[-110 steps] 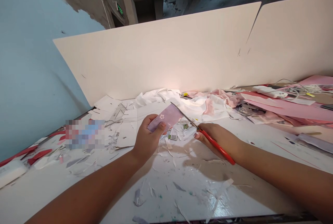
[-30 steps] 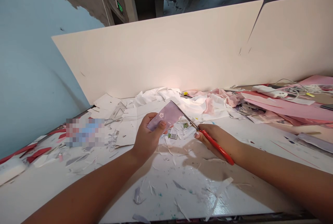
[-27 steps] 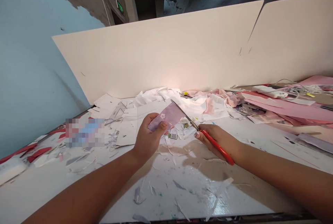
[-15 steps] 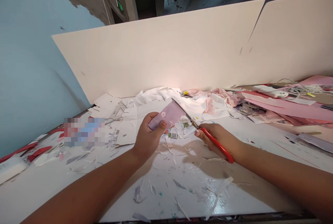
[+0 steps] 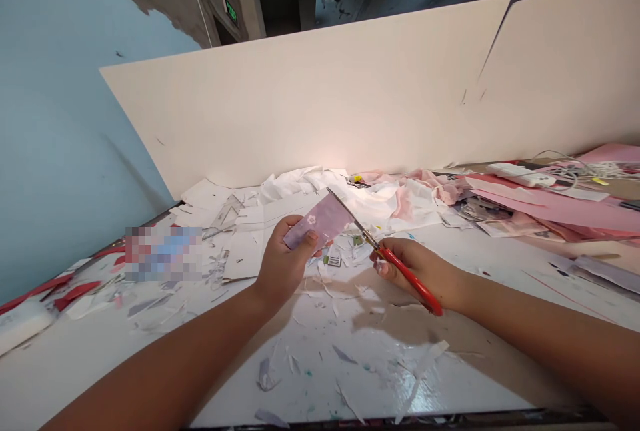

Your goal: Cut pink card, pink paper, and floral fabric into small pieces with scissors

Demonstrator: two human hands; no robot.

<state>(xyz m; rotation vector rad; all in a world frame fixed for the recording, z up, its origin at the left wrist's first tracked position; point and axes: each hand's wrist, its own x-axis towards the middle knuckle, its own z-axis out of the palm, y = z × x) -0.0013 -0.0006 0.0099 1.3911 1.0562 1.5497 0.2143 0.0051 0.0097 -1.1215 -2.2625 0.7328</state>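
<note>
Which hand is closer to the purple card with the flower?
Left. The left hand pinches the purple card at its near end; the right hand is off to its right, holding red scissors whose blades reach the card's edge.

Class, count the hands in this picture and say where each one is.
2. The left hand holds a purple card above the scrap-strewn table; the right hand grips red-handled scissors at the card's right edge. No others show.
</note>
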